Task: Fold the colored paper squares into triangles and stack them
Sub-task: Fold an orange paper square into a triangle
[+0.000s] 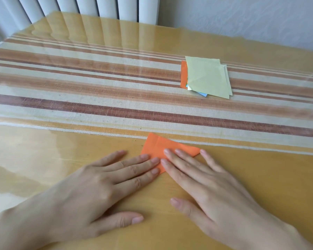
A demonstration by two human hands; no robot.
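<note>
An orange paper [157, 145], folded into a triangle, lies flat on the table near the front. My left hand [101, 183] lies flat with straight fingers, its fingertips pressing the paper's lower left part. My right hand [204, 181] is flat too, and its straight fingers press the paper's right part. Farther back on the right sits a loose pile of paper squares [206, 77], pale yellow on top, with orange and light blue edges showing beneath.
The table [43, 159] is yellow wood under a glossy clear cover, with a striped cloth runner [79, 91] across its middle. A white radiator [79, 6] and a pale wall stand behind the far edge.
</note>
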